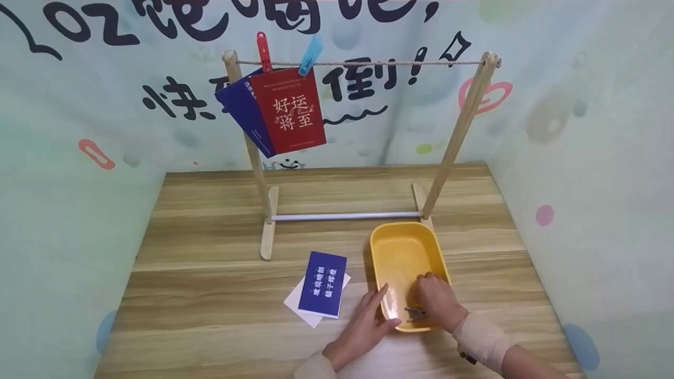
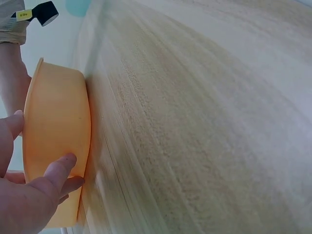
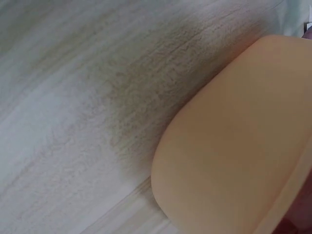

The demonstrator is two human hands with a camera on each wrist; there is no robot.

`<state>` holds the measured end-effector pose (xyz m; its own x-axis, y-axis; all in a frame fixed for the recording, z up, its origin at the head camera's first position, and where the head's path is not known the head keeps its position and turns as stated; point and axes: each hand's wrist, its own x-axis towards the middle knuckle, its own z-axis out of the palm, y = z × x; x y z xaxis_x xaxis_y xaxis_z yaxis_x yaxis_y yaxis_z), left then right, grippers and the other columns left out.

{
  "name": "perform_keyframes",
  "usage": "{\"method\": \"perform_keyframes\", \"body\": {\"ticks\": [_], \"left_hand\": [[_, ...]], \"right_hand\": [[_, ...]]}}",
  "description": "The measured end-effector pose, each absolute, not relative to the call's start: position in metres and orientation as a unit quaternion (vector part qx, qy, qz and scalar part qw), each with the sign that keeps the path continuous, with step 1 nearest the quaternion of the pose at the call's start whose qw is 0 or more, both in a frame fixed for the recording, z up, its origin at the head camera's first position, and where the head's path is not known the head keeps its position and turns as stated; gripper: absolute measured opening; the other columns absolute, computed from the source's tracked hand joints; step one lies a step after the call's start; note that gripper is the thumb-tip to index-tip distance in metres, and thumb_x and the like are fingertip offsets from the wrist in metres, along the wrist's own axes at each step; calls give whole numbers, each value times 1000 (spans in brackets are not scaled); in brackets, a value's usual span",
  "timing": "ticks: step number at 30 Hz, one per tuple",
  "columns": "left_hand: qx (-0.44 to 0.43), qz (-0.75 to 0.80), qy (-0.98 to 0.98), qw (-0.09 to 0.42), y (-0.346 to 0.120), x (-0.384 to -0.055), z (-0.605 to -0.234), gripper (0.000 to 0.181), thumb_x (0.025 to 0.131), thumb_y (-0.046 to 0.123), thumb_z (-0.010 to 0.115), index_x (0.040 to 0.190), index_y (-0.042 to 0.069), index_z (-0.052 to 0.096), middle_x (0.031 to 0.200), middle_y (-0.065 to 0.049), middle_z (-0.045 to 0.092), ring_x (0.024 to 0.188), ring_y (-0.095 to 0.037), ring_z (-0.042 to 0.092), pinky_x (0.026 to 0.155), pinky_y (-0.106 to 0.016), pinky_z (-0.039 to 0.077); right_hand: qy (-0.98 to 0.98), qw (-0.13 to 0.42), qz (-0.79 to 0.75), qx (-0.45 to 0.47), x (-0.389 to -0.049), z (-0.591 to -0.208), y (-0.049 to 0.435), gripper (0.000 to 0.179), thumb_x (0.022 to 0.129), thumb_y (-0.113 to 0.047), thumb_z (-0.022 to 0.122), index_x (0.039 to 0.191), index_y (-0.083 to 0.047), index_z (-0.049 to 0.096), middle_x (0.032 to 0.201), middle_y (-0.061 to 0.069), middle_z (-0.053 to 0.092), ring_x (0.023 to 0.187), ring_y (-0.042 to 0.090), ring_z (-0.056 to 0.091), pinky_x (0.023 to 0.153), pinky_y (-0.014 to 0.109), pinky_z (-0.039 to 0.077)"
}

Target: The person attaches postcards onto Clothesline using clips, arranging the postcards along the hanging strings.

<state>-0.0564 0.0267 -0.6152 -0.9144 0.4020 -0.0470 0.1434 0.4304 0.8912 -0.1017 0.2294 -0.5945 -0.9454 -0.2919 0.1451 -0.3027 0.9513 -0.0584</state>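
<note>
A yellow plastic tray (image 1: 403, 239) stands on the wooden table. My left hand (image 1: 363, 326) rests against its near left side, fingers extended along the outer wall, as the left wrist view also shows. Inside the tray is my right hand (image 1: 441, 301), its fingers bent down towards the bottom. Those fingertips are hidden, so I cannot tell whether they hold something. A dark grey clip (image 1: 416, 313) lies on the tray's bottom, close to the right hand. Left of the tray, a blue booklet (image 1: 322, 284) with white characters lies on a white card (image 1: 301, 305).
Behind the tray stands a wooden rack (image 1: 458, 131) with a cord (image 1: 400, 63) across its top. A red booklet (image 1: 295, 113) and a blue one (image 1: 245, 108) hang there by a red clip (image 1: 263, 51) and a blue clip (image 1: 310, 55). A white bar (image 1: 347, 216) joins the rack's feet.
</note>
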Motion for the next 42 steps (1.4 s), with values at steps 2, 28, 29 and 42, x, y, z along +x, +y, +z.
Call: {"method": "perform_keyframes", "body": {"ticks": [2,28,29,42], "left_hand": [[163,508,836,128,27,-57,-615,77,95,40,65,158,13,30,154,-21,39,142,-37,42,119,-50,37],[168,510,838,100,29,-52,-619,78,94,41,66,156,8,32,145,-19,48,133,-33,50,115,-45,42],[167,511,837,101,29,-52,-618,79,94,42,65,157,8,31,146,-19,47,134,-33,50,116,-46,42],[160,522,833,92,22,-48,-619,80,95,47,59,157,7,29,150,-18,44,136,-34,48,112,-44,46]], "right_hand": [[-986,67,44,148,-102,-594,229,13,73,5,73,72,2,60,65,12,55,56,25,57,49,40,54],[-986,60,48,146,-100,-596,225,20,67,5,76,73,3,58,68,12,51,51,27,56,45,40,53],[-986,63,49,145,-100,-596,225,20,66,4,77,72,3,58,68,12,51,51,28,56,45,41,52],[-987,61,66,134,-102,-587,221,22,67,6,76,73,0,56,68,11,51,54,29,57,46,42,51]]}}
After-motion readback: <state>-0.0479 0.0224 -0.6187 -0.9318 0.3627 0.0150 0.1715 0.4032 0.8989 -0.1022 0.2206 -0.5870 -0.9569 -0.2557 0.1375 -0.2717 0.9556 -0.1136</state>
